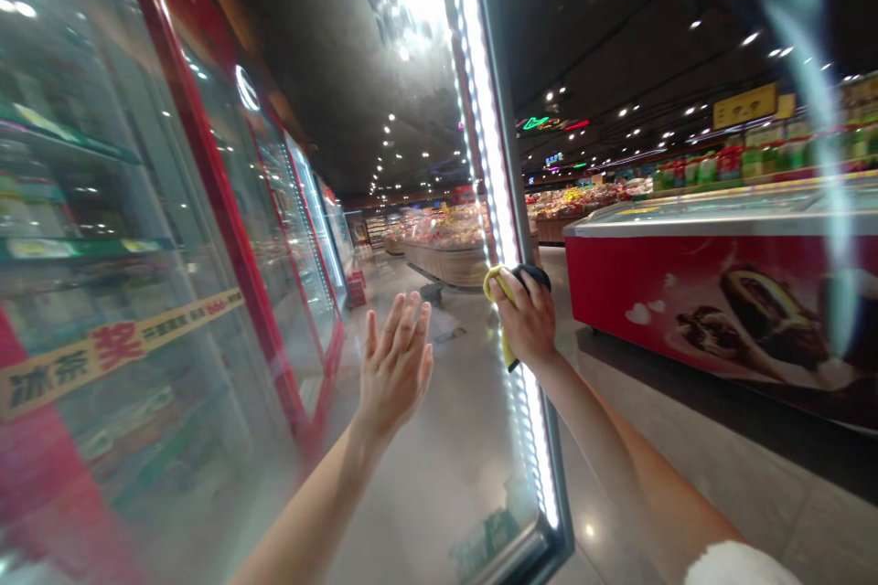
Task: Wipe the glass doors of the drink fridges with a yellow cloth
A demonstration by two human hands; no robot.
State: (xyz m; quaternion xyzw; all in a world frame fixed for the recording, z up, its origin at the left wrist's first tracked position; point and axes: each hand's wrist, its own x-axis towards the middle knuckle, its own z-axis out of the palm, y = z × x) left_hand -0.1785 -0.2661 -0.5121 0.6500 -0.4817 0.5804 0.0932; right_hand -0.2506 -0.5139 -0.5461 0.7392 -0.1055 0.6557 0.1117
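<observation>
An open glass door [439, 439] with a dark frame and a bright LED strip [484, 101] along its edge stands in front of me. My right hand [528, 315] is closed round a yellow and black cloth [508, 285], pressed against the lit edge of the door at mid height. To the left, my left hand [396, 366] is raised flat before the glass with its fingers stretched out. Nothing is in it; whether the palm touches the pane I cannot tell. The pane looks hazy and carries reflections.
Red-framed glass-door coolers [226, 228] line the left side, one with a yellow printed strip [123, 338]. On the right stands a red chest freezer [658, 283] with bottles displayed behind it. Wooden produce stands [449, 260] are farther back. Grey tiled floor [686, 466] runs between.
</observation>
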